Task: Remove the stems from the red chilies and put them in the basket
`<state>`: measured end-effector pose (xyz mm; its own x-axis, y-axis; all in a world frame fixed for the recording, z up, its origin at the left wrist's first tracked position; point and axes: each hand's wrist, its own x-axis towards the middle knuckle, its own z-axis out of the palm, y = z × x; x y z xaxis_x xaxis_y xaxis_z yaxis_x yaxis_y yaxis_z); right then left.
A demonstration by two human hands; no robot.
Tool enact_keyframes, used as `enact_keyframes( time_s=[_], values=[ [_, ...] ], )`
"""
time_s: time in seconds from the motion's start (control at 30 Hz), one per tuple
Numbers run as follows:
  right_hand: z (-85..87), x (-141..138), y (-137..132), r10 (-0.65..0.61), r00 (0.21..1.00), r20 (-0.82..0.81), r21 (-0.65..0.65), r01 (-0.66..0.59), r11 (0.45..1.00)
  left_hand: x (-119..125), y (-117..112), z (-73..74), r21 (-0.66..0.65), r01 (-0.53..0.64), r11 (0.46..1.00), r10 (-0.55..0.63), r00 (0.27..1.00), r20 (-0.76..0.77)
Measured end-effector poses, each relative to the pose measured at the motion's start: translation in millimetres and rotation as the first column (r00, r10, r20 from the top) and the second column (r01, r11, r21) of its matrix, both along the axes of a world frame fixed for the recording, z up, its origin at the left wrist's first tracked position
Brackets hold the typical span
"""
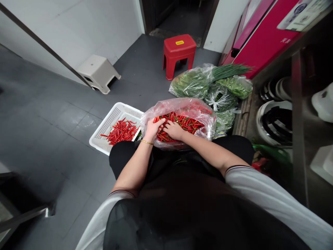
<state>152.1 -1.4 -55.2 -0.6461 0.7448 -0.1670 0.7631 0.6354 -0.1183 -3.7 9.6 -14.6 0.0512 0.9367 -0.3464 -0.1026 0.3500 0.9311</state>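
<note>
A clear plastic bag (pixel 148 114) full of red chili peppers (pixel 191 121), many with green stems, lies open in front of my lap. My left hand (pixel 153 129), with a gold bracelet at its wrist, is at the bag's left side, closed around a few red chili peppers. Close beside it, my right hand (pixel 173 130) reaches onto the pile with its fingers apart, the tips touching the peppers. To the left, a white perforated basket (pixel 100 140) holds a heap of loose red chili peppers (pixel 122 131).
Bagged leafy greens (pixel 191 83) and a bundle of long green stalks (pixel 229 71) lie beyond the bag. A red stool (pixel 179 52) and a white stool (pixel 97 71) stand further off. Shelving with a dark-filled white bowl (pixel 262 119) is at right, below a pink cabinet (pixel 262 38).
</note>
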Motion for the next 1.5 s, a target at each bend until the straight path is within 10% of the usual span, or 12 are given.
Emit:
enact_keyframes(
  time_s=[0.17,0.37,0.53,0.73,0.87,1.07,1.23,1.37,1.43,1.5],
  values=[
    [-2.3,61.4,5.1,0.082,0.996,0.028,0.074,-0.084,0.994,2.7,-1.7,-2.8,-0.076,0.007,0.997,-0.011,0.998,-0.06],
    [39.0,118.9,4.1,0.07,0.997,-0.009,-0.128,-0.071,0.989,12.9,-0.2,-1.5,-0.132,0.048,0.99,-0.053,0.998,-0.031],
    [57.3,90.6,5.2,-0.376,0.922,0.094,0.008,0.377,0.926,17.0,-0.6,-3.7,-0.189,0.102,0.977,-0.099,0.995,0.027],
    [25.6,29.0,5.0,-0.105,0.978,0.183,-0.04,0.114,0.993,16.8,-2.1,-16.5,-0.176,0.082,0.981,-0.087,0.996,-0.02],
    [29.9,45.6,23.0,-0.214,0.976,0.042,-0.065,0.216,0.974,17.2,-0.9,-17.7,-0.159,0.072,0.985,-0.078,0.996,-0.033],
    [63.4,60.8,15.2,-0.561,0.612,-0.558,-0.476,0.318,0.82,25.4,-6.8,-5.6,-0.027,0.304,0.952,-0.304,0.953,0.011],
    [62.8,34.7,-16.1,-0.494,0.55,-0.673,-0.327,0.378,0.866,26.1,-13.1,2.0,-0.021,0.442,0.897,-0.442,0.896,-0.034],
    [50.5,50.3,-22.4,-0.719,0.262,-0.644,-0.66,0.284,0.695,23.3,-15.4,7.5,0.176,0.529,0.83,-0.479,0.839,-0.257],
    [42.5,62.7,-20.3,-0.759,0.313,-0.571,-0.683,0.332,0.651,22.7,-15.2,4.7,0.184,0.498,0.847,-0.456,0.86,-0.23],
    [33.8,68.3,-16.9,-0.71,0.552,-0.438,-0.5,0.507,0.702,22.5,-13.7,-1.9,0.107,0.412,0.905,-0.401,0.909,-0.113]
  ],
)
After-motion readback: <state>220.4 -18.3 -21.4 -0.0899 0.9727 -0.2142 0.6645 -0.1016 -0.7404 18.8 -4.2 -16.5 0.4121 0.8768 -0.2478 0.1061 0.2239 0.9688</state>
